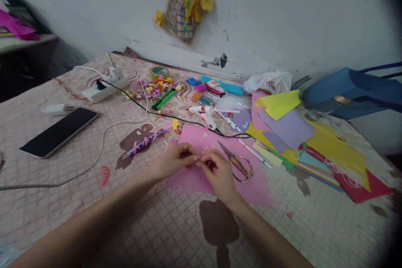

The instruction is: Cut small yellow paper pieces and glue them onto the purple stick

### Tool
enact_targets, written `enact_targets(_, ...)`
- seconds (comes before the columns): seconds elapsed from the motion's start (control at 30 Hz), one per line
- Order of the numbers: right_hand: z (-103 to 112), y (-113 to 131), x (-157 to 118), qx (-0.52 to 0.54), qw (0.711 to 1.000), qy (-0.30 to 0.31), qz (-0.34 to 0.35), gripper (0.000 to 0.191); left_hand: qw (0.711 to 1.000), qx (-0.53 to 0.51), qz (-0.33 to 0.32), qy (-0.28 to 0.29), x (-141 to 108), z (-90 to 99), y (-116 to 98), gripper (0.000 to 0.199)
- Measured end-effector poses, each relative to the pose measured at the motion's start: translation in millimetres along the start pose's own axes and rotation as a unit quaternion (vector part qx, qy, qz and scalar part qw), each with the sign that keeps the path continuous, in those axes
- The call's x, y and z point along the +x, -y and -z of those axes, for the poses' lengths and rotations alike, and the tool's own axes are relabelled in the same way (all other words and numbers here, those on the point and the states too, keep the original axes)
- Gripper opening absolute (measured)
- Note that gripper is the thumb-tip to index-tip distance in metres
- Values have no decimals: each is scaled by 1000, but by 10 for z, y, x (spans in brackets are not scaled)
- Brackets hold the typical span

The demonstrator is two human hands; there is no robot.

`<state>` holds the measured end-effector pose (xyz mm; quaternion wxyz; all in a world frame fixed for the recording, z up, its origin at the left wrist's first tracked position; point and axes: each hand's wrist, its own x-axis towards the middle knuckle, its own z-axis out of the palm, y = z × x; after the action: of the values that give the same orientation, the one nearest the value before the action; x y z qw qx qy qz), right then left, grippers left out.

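Observation:
My left hand (pixel 179 160) and my right hand (pixel 219 172) meet fingertip to fingertip over a pink sheet (pixel 191 182). Both are closed in a pinch. Whatever sits between the fingertips is too small to name. Gold-handled scissors (pixel 240 165) lie on the sheet just right of my right hand, blades pointing up and left. Small pale paper scraps (pixel 204 135) are scattered on the sheet beyond my hands. To the left of my left hand lies a purple dotted stick (pixel 146 141) wound with a pink strip, a yellow piece at its far end.
A white glue gun (pixel 204 114) with a black cord lies behind the sheet. Coloured sheets (pixel 285 127) pile up at right. A green cutter (pixel 163 99), tape roll (pixel 159 72) and small paper flowers (pixel 150 88) sit farther back. At left are a phone (pixel 61 132) and a power strip (pixel 105 88).

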<state>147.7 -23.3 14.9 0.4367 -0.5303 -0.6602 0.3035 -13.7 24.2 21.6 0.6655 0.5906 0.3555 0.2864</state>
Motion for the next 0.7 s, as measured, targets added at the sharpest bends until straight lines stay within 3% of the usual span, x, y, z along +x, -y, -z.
enact_targets(0.1,3,-38,17,114,990,31,-76,15,1000,-23,17,15,5,30,-12,24)
enact_targets(0.2,-17,-72,19,238,956,54,-164,22,997,-61,30,23,4,43,-18,23)
enact_targets(0.33,-55,-86,-9,315,927,41,-199,24,996,-76,35,18,1,40,-28,22)
enact_targets(0.53,-27,-96,-2,290,941,47,-165,26,1000,20,7,-5,-6,17,-68,14)
enact_targets(0.63,133,-76,75,207,968,31,-142,24,992,118,-26,-36,-25,-17,-62,9)
enact_targets(0.7,311,-39,121,119,984,77,-105,19,978,189,-53,-65,-37,-32,-50,10)
